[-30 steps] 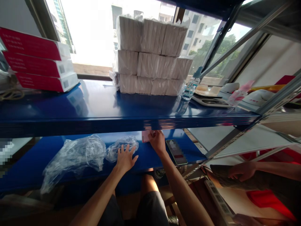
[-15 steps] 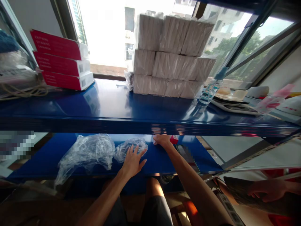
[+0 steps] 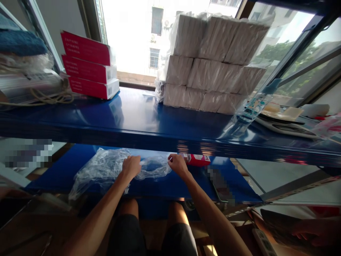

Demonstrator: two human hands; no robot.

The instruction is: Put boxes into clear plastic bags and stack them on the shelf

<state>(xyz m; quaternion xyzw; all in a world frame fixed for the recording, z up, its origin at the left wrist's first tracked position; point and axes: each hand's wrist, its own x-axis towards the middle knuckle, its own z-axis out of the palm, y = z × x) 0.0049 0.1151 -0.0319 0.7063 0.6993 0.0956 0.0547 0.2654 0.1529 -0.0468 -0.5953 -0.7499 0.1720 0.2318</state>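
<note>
On the lower blue shelf, my left hand [image 3: 131, 166] is closed at the left end of a small clear plastic bag [image 3: 155, 170]. My right hand [image 3: 178, 164] has its fingers pinched at the bag's right end. The bag lies crumpled between the two hands, and the exact grip points are partly hidden. Left of it, touching or close to my left hand, a larger heap of clear plastic bags [image 3: 99, 169] spreads toward the shelf's front edge. Just right of my right hand sits a red and white box [image 3: 199, 160], partly under the upper shelf.
A phone [image 3: 218, 183] lies right of the red box. The upper blue shelf [image 3: 138, 122] overhangs the hands. It carries stacked red boxes [image 3: 86, 67], plastic-wrapped white packs [image 3: 213, 67] and a clear bottle [image 3: 257, 106]. Another person's hand [image 3: 306, 227] shows at lower right.
My right hand has left the red box and moved left to the small bag. My left hand has gone from spread fingers on the bag to closed at its left end.
</note>
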